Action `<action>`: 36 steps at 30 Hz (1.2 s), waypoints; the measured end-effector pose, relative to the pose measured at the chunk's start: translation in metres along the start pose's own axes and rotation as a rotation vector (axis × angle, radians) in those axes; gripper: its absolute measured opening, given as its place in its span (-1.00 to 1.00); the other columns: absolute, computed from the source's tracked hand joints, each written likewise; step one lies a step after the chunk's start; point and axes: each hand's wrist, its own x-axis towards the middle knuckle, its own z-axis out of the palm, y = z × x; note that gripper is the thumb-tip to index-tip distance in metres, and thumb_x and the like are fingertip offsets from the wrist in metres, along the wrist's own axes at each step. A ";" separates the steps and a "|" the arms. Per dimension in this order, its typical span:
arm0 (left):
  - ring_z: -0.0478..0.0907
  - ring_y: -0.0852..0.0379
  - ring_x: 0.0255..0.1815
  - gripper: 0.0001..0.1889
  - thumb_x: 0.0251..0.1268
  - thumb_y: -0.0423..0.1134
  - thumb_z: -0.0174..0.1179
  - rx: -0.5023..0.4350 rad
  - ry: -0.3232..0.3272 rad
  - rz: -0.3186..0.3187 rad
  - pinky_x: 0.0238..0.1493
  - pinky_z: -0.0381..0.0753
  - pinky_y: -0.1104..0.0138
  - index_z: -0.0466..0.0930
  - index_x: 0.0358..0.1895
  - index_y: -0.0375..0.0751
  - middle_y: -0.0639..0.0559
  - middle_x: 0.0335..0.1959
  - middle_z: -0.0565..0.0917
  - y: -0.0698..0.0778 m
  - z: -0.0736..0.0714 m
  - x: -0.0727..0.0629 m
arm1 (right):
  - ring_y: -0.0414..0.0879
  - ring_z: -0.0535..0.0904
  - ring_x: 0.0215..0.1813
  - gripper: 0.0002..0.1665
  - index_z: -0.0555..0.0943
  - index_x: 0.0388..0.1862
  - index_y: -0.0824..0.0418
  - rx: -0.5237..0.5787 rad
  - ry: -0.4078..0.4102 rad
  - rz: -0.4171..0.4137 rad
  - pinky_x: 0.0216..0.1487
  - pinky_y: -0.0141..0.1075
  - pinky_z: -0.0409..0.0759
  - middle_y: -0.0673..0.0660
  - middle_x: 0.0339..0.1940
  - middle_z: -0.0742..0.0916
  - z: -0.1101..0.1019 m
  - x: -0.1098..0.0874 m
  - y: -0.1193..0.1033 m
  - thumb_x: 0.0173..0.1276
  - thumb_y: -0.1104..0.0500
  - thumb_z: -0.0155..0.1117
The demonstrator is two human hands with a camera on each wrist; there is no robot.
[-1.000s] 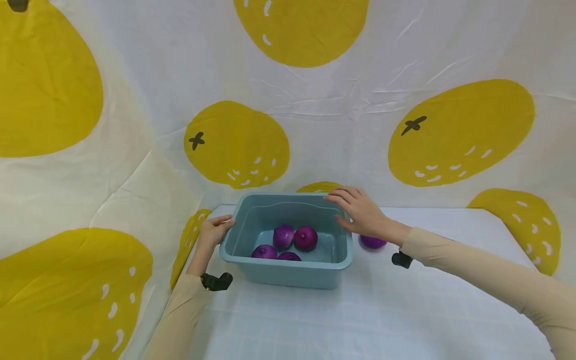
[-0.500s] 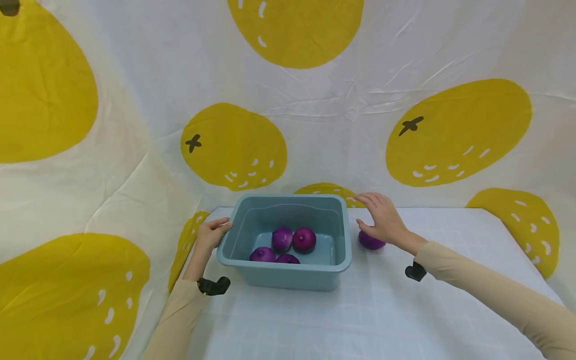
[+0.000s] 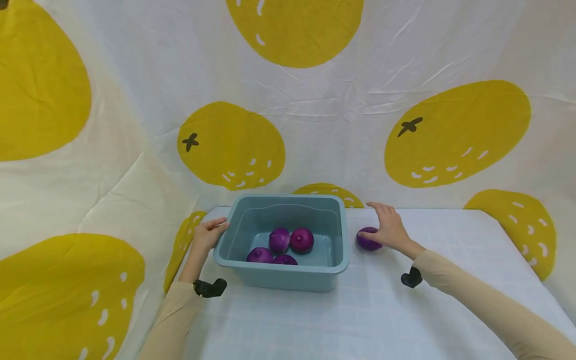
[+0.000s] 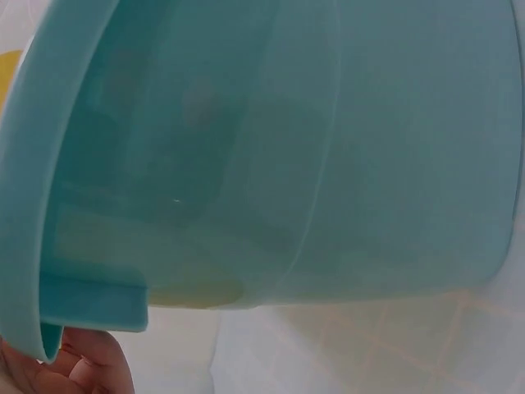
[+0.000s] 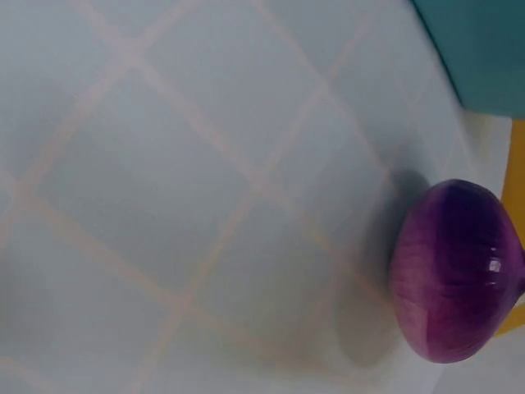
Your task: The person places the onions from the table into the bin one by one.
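A blue-green plastic basin [image 3: 288, 278] holds several red onions [image 3: 302, 240] on its floor. My left hand [image 3: 207, 237] holds the basin's left rim; the left wrist view shows its fingers [image 4: 98, 361] tucked beneath the rim. One more red onion [image 3: 368, 245] lies on the table to the right of the basin. Over it is my right hand [image 3: 390, 231], thumb and fingers spread apart, not closed round it. In the right wrist view that onion [image 5: 455, 275] is in sight at the right edge, while the hand itself is out of that picture.
A white cloth with a faint checked pattern covers the table [image 3: 360, 320]. Behind and to the left hangs a white curtain [image 3: 324, 150] printed with large yellow fruit. The basin stands near the table's back left corner.
My right hand has moved off the basin's right rim, rightward and down to the lone onion. My left hand has kept its hold on the left rim. The view has shifted slightly.
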 end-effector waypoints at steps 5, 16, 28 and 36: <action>0.61 0.08 -0.20 -0.55 0.30 -0.09 0.23 -0.019 0.003 -0.021 -0.39 0.53 0.48 0.56 0.19 -0.23 -0.31 0.13 0.60 0.000 -0.001 -0.002 | 0.32 0.28 0.28 0.24 0.13 0.46 0.26 0.029 -0.116 0.126 0.25 0.34 0.24 0.39 0.36 0.40 0.008 -0.004 0.004 -0.07 -0.18 0.54; 0.59 -0.01 -0.11 -0.56 0.30 -0.08 0.23 -0.015 0.026 0.000 -0.22 0.57 0.37 0.59 0.16 -0.22 -0.28 0.10 0.63 -0.002 0.001 -0.004 | 0.38 0.26 0.28 0.34 0.08 0.48 0.36 0.080 -0.202 0.204 0.19 0.36 0.33 0.44 0.38 0.35 0.017 -0.011 0.013 -0.11 -0.22 0.55; 0.61 -0.04 -0.09 -0.58 0.29 -0.10 0.25 -0.030 0.039 0.035 -0.04 0.64 0.23 0.60 0.14 -0.22 -0.25 0.04 0.67 -0.004 0.007 -0.003 | 0.41 0.30 0.24 0.42 0.01 0.50 0.37 0.064 -0.269 0.186 0.10 0.34 0.43 0.50 0.31 0.41 0.025 -0.016 0.033 -0.15 -0.23 0.57; 0.59 0.10 -0.25 -0.57 0.29 -0.09 0.24 -0.049 0.018 0.013 -0.33 0.57 0.46 0.60 0.15 -0.23 -0.27 0.04 0.65 -0.005 0.002 -0.003 | 0.43 0.29 0.27 0.44 -0.03 0.50 0.38 0.127 -0.315 0.225 0.17 0.32 0.41 0.50 0.35 0.35 0.039 -0.013 0.031 -0.15 -0.19 0.59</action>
